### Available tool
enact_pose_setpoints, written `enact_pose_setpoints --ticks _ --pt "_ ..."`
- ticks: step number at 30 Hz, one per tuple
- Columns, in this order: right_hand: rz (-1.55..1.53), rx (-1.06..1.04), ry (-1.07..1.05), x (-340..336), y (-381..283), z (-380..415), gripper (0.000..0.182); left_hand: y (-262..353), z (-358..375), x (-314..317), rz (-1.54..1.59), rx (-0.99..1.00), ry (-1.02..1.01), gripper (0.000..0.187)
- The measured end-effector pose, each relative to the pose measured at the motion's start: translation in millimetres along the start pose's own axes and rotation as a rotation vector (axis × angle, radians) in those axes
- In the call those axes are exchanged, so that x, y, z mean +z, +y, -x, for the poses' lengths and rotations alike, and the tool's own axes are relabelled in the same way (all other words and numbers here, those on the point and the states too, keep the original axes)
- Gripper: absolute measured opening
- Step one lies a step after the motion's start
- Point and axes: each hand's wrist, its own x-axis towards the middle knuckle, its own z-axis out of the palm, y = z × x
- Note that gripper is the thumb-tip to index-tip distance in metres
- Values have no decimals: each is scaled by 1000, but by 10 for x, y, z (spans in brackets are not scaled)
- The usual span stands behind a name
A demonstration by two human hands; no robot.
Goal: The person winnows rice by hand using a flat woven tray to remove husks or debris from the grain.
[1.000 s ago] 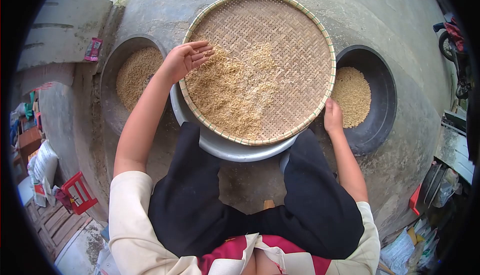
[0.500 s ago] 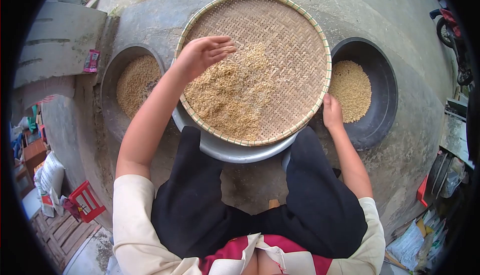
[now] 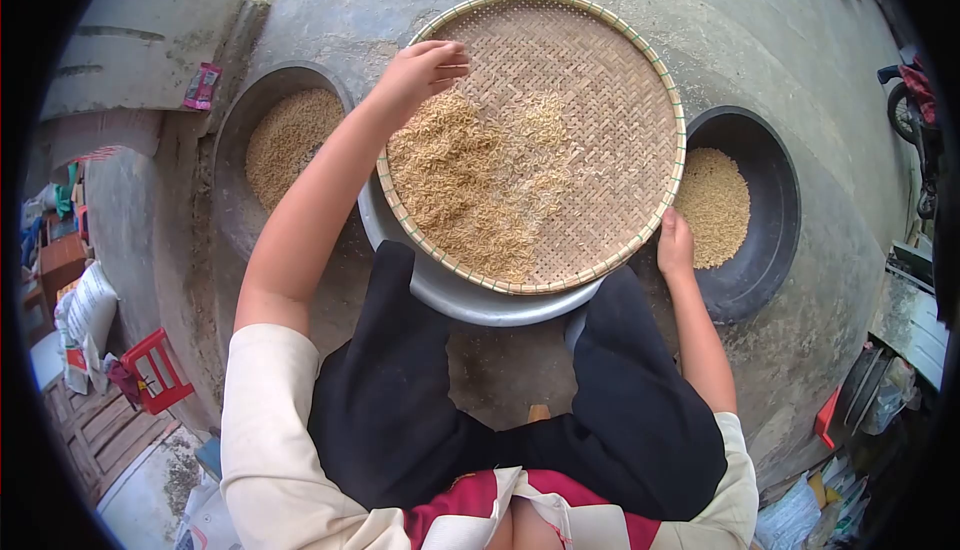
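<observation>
A round woven bamboo winnowing tray (image 3: 620, 120) rests above a grey metal basin (image 3: 500, 312) between my knees. Unhusked rice grain (image 3: 455, 165) is heaped on its left half, with a thinner, paler patch near the middle. My left hand (image 3: 430, 70) hovers over the tray's upper left, fingers loosely bent and slightly apart, with nothing visible in them. At the lower right, my right hand (image 3: 676, 245) grips the rim, thumb on top; its other fingers are partly hidden.
A dark tub of grain (image 3: 290, 145) stands left, partly behind my left arm. Another black tub (image 3: 765, 240) holds paler grain (image 3: 712, 205) at right. A pink packet (image 3: 202, 86) lies at upper left, a red plastic stool (image 3: 158, 370) lower left, and a motorbike (image 3: 915, 120) far right.
My view has shifted, so tray and tubs appear moved slightly. My left hand stays above the tray, its fingers now more bent. The grain lies more heaped to the left. The right hand keeps its hold.
</observation>
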Motion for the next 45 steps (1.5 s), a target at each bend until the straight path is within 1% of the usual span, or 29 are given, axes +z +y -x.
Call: enact_pose_setpoints --ticks 1,2,4,5,7,8,9,11,12,13,15,16,17,19,20,22,23,25,26,28,29,31,32,33,35,36,39,42,45 --pt "-3 4 -4 1 1 1 58 -85 -2 -203 20 -10 75 31" --pt "-9 -3 -5 -3 6 -4 58 -131 33 -326 19 -15 76 31" --pt "-26 -25 -1 -3 -6 3 59 -204 131 -449 -268 -16 217 28" --pt "-24 -27 -3 -3 -16 2 59 -253 148 -459 -266 -17 219 28" --pt "-29 -23 6 -2 -36 8 59 -344 181 -463 -539 76 174 27" --pt "-27 -26 5 -1 -39 7 59 -496 88 -528 -710 210 184 26" --pt "-11 -11 7 0 -34 8 60 -474 112 -478 -707 210 187 26" --pt "7 3 7 -4 -23 6 60 -400 168 -286 -971 316 100 28" --pt "17 7 3 -7 -17 5 60 -409 159 -256 -1066 420 48 32" --pt "27 11 -2 -7 -12 6 60 -420 140 -217 -1065 419 49 32" --pt "10 10 -5 -3 -16 6 60 -435 96 -96 -1253 566 -82 36" --pt "-6 9 -7 -5 -23 8 60 -426 80 -28 -1282 545 -135 37" --pt "-6 11 -7 -11 -34 10 60 -428 64 28 -1282 544 -136 37" --pt "0 0 -7 -28 -85 19 59 -456 -4 91 -1365 502 -179 29" --pt "-1 1 -6 -28 -100 25 59 -455 -27 87 -1366 504 -180 29" --pt "28 -7 19 -31 -114 29 58 -457 -68 47 -1276 380 -219 29" --pt "27 -5 21 -35 -103 25 58 -478 -67 27 -1278 381 -222 29" --pt "32 -8 9 -28 -74 16 57 -532 -49 -20 -1242 480 -208 28" --pt "29 -4 10 -24 -64 14 57 -552 -55 -41 -1245 479 -212 28" --pt "34 -2 -6 -27 -48 8 57 -504 -13 -34 -1126 342 -166 28" --pt "34 2 -4 -24 -33 4 57 -473 2 -34 -1126 343 -171 28" --pt "47 10 2 -11 -3 -1 58 -400 27 -47 -747 154 -55 29" --pt "46 14 4 -9 7 -1 58 -355 28 -54 -518 52 -82 30" --pt "32 9 -2 -8 10 -3 58 -310 47 -49 -520 51 -86 30" --pt "19 4 -6 -9 24 -6 58 -242 108 -31 113 -155 -81 30" --pt "17 -4 -4 -7 25 -8 58 -245 117 -29 112 -155 -82 30" --pt "4 -15 -1 0 -12 0 58 -268 130 -17 277 -166 -161 33" --pt "5 -13 7 -6 -6 3 57 -331 94 40 302 -231 -162 36" --pt "20 -13 10 2 19 -5 56 -366 80 137 282 -247 -187 41"
